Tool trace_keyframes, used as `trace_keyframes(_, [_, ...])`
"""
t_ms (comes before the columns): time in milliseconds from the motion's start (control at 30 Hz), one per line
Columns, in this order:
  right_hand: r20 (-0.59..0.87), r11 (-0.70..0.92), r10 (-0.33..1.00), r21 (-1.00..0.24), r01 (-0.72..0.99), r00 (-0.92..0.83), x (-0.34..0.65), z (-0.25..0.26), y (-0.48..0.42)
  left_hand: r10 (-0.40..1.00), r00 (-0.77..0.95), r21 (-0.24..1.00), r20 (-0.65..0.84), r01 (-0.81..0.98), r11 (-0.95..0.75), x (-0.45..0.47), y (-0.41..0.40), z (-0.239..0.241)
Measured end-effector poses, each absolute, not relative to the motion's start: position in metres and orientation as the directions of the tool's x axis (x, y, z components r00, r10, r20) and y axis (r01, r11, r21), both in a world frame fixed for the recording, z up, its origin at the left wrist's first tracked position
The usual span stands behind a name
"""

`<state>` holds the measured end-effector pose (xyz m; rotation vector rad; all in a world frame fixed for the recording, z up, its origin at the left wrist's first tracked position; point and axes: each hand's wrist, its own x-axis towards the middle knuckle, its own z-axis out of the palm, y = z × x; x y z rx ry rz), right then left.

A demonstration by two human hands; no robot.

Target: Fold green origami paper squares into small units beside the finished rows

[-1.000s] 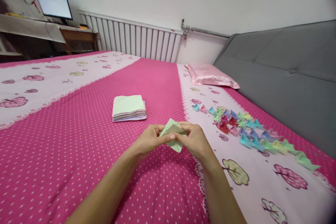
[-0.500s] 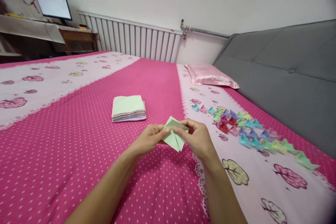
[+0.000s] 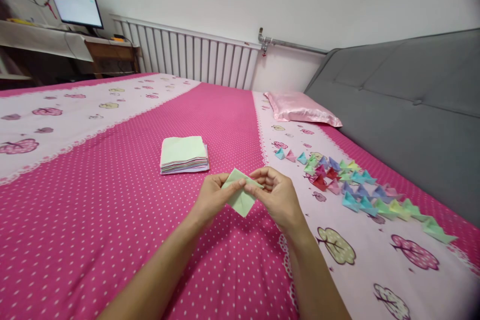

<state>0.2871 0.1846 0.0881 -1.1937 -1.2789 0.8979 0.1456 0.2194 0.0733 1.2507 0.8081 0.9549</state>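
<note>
Between my hands is a folded sheet of pale green paper, shaped like a small diamond with one corner toward me. My left hand pinches its left side, thumb on top and fingers underneath. From the right, my right hand grips the paper with its thumb pressed near the middle, close to the left thumb; its other fingers are curled behind. Left of and beyond the hands, a stack of square coloured paper lies on the bed, a pale green sheet on top.
Folded paper boats in several colours stand in rows on the right of the bedspread. Behind them are a pink pillow and a grey headboard. A radiator and a desk with a monitor stand beyond the bed.
The green paper has moved slightly left, and its near face now shows a plain diamond where a centre slit showed before. Both thumbs have come closer together.
</note>
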Motion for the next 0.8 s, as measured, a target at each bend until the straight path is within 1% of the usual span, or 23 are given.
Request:
trace_keyframes(100, [0.168,0.164,0.982,-0.985,0.051,0.087,0.286,0.088,0.184,0.939,0.345,0.989,0.016,-0.143,0.036,0.148,0.217,0.074])
trace_keyframes(200, [0.125,0.125,0.99,-0.992,0.008,0.068,0.287,0.087,0.184,0.951,0.303,0.99,0.055,-0.143,-0.012,0.149,0.214,0.076])
trace_keyframes(367, [0.105,0.103,0.993,-0.993,0.055,0.048,0.29,0.091,0.184,0.969,0.227,0.994,0.095,-0.068,-0.082,0.149,0.213,0.078])
trace_keyframes(467, [0.08,0.078,0.996,-0.996,0.052,0.026,0.291,0.091,0.183,0.973,0.198,0.992,0.122,-0.041,-0.116,0.149,0.216,0.077])
trace_keyframes(600, [0.076,0.076,0.997,-0.996,0.046,0.004,0.295,0.091,0.182,0.97,0.214,0.993,0.118,-0.053,-0.109,0.148,0.217,0.076])
trace_keyframes(800, [0.057,0.057,0.998,-0.998,0.019,0.023,0.297,0.094,0.18,0.966,0.244,0.995,0.081,-0.074,-0.065,0.15,0.217,0.077])
